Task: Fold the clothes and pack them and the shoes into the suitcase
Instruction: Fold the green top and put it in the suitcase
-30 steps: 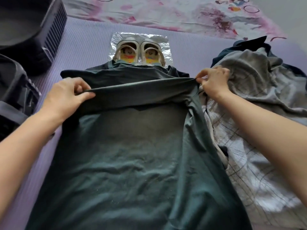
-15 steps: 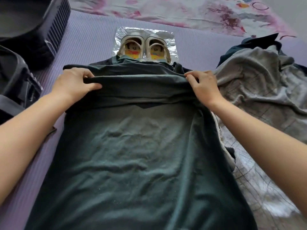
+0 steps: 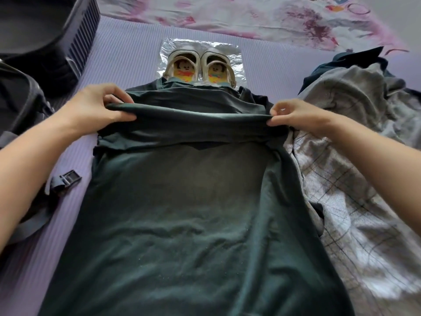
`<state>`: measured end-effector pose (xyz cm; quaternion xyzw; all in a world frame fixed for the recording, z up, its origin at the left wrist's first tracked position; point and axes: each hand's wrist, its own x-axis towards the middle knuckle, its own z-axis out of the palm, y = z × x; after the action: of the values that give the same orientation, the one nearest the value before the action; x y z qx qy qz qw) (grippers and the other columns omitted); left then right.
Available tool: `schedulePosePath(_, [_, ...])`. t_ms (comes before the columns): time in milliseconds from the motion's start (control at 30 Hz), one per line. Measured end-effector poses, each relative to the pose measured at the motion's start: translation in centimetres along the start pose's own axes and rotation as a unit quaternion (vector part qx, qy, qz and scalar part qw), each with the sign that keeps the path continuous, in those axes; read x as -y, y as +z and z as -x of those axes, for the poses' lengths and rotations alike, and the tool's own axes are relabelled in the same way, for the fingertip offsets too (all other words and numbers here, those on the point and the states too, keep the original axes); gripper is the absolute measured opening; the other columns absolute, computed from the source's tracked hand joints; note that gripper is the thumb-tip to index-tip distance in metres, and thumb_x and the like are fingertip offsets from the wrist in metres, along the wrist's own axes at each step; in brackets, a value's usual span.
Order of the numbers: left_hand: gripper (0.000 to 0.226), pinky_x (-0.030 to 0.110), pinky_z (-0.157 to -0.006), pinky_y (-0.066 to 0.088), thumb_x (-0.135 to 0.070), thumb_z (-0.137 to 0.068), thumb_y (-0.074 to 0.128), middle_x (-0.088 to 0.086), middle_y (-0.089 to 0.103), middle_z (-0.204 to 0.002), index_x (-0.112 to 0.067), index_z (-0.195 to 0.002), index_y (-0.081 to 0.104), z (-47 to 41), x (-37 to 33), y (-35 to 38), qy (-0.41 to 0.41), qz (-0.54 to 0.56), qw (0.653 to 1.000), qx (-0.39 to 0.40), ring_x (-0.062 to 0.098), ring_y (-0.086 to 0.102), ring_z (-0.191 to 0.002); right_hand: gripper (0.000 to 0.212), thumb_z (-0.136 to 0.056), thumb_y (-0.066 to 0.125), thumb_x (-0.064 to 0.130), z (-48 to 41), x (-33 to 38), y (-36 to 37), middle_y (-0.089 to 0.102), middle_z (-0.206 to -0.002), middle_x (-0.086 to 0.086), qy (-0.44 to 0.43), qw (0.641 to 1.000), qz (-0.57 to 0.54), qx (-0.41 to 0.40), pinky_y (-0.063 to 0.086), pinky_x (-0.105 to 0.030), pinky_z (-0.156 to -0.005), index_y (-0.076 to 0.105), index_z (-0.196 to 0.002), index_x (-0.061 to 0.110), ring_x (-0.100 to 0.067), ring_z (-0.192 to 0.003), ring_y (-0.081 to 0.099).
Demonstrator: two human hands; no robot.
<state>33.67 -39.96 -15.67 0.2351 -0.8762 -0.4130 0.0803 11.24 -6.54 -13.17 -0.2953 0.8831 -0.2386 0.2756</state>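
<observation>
Left grip (image 3: 100,108) pinches the left end of a turned-over fold of the dark green shirt (image 3: 193,213), thumb under the cloth and fingers curled over it. Right grip (image 3: 293,117) pinches the right end of the same fold between thumb and fingertips. The fold runs across the upper middle of the frame, stretched between the two. The rest of the shirt lies spread down the centre to the bottom edge, on a purple mat (image 3: 127,53).

Just above the shirt, at top centre, a pair of shoes (image 3: 198,67) stands side by side on a sheet of foil (image 3: 237,53), their near ends hidden by the shirt. A pile of grey checked clothes (image 3: 341,156) lies at the right, touching the shirt. The dark suitcase (image 3: 45,30) fills the upper left corner, apart from the shirt. A strap buckle (image 3: 70,179) lies at the left, just beside the shirt.
</observation>
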Motion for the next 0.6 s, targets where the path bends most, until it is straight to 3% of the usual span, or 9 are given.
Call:
schedulePosePath(33, [0.025, 0.015, -0.076, 0.045, -0.004, -0.075, 0.074, 0.007, 0.066, -0.090, -0.024, -0.088, 0.065, 0.0, 0.0, 0.0, 0.004, -0.024, 1.000, -0.006, 0.000, 0.057, -0.066, 0.013, -0.082, 0.064, 0.024, 0.0, 0.2, 0.1, 0.050, -0.073, 0.003, 0.010, 0.999, 0.047, 0.019, 0.037, -0.025, -0.066, 0.054, -0.077, 0.020, -0.009, -0.069, 0.046])
schedulePosePath(133, [0.027, 0.002, -0.068, 0.039, -0.004, -0.080, 0.070, 0.005, 0.064, -0.091, -0.020, -0.101, 0.069, 0.4, -0.1, 0.2, 0.024, -0.102, 0.994, -0.017, 0.005, 0.057, -0.075, 0.005, -0.081, 0.060, 0.024, -0.1, 1.0, 0.9, 0.056, -0.078, -0.002, 0.014, 0.993, 0.110, 0.046, 0.044, -0.034, -0.078, 0.058, -0.081, 0.019, -0.017, -0.079, 0.048])
schedulePosePath(167, [0.026, 0.007, -0.070, 0.040, -0.006, -0.081, 0.069, 0.004, 0.064, -0.091, -0.020, -0.103, 0.070, 0.6, 0.1, 0.2, 0.033, -0.127, 0.991, -0.016, 0.012, 0.058, -0.081, 0.005, -0.083, 0.059, 0.024, -0.1, 1.0, 1.0, 0.060, -0.085, -0.004, 0.009, 0.993, 0.113, 0.040, 0.042, -0.037, -0.087, 0.060, -0.084, 0.019, -0.018, -0.087, 0.049])
schedulePosePath(233, [0.022, 0.025, -0.075, 0.040, -0.011, -0.082, 0.069, 0.005, 0.063, -0.085, -0.021, -0.101, 0.071, 0.9, 0.3, 0.2, 0.043, -0.182, 0.982, -0.013, 0.024, 0.060, -0.088, 0.014, -0.092, 0.050, 0.030, 0.1, 0.6, 0.9, 0.060, -0.100, 0.000, -0.005, 0.991, 0.133, 0.021, 0.024, -0.034, -0.097, 0.061, -0.088, 0.023, -0.018, -0.106, 0.044])
schedulePosePath(333, [0.011, 0.030, -0.071, 0.038, -0.022, -0.080, 0.071, 0.007, 0.061, -0.074, -0.024, -0.092, 0.071, 1.5, 0.4, 0.1, 0.031, -0.228, 0.973, -0.006, 0.029, 0.060, -0.083, 0.030, -0.099, 0.034, 0.036, 0.0, -0.7, 0.8, 0.061, -0.103, 0.008, -0.002, 0.990, 0.132, -0.040, 0.008, -0.035, -0.108, 0.061, -0.091, 0.027, -0.014, -0.118, 0.041])
schedulePosePath(433, [0.011, 0.019, -0.063, 0.038, -0.022, -0.077, 0.075, 0.004, 0.063, -0.076, -0.025, -0.085, 0.068, 2.0, 0.3, 0.1, 0.003, -0.179, 0.984, 0.006, 0.020, 0.056, -0.073, 0.012, -0.096, 0.049, 0.036, -0.1, -1.0, 0.7, 0.061, -0.097, 0.011, 0.004, 0.982, 0.188, -0.029, 0.007, -0.024, -0.104, 0.058, -0.104, 0.036, -0.012, -0.115, 0.041])
schedulePosePath(500, [0.016, 0.008, -0.058, 0.036, -0.014, -0.075, 0.076, 0.003, 0.061, -0.076, -0.024, -0.081, 0.065, 2.0, 0.3, 0.1, -0.011, -0.109, 0.994, 0.005, 0.013, 0.052, -0.065, 0.022, -0.094, 0.056, 0.031, 0.0, -0.5, 0.8, 0.051, -0.086, 0.013, 0.013, 0.982, 0.188, -0.004, 0.012, -0.012, -0.092, 0.058, -0.115, 0.034, -0.012, -0.105, 0.035])
schedulePosePath(567, [0.020, 0.007, -0.058, 0.040, -0.008, -0.073, 0.077, 0.004, 0.061, -0.078, -0.022, -0.080, 0.064, 2.0, 0.3, 0.1, -0.027, -0.029, 0.999, 0.015, 0.006, 0.053, -0.060, 0.028, -0.090, 0.061, 0.023, 0.0, 0.3, 0.9, 0.046, -0.085, 0.006, 0.030, 0.984, 0.175, -0.011, 0.016, -0.020, -0.093, 0.058, -0.114, 0.036, -0.015, -0.103, 0.028])
schedulePosePath(600, [0.021, 0.007, -0.059, 0.043, -0.008, -0.071, 0.078, 0.006, 0.063, -0.081, -0.019, -0.083, 0.065, 2.0, 0.2, 0.0, -0.036, 0.014, 0.999, 0.027, 0.003, 0.056, -0.058, 0.027, -0.085, 0.063, 0.021, -0.2, 0.4, 0.7, 0.051, -0.089, 0.001, 0.034, 0.988, 0.147, -0.019, 0.022, -0.027, -0.095, 0.061, -0.107, 0.037, -0.019, -0.105, 0.034])
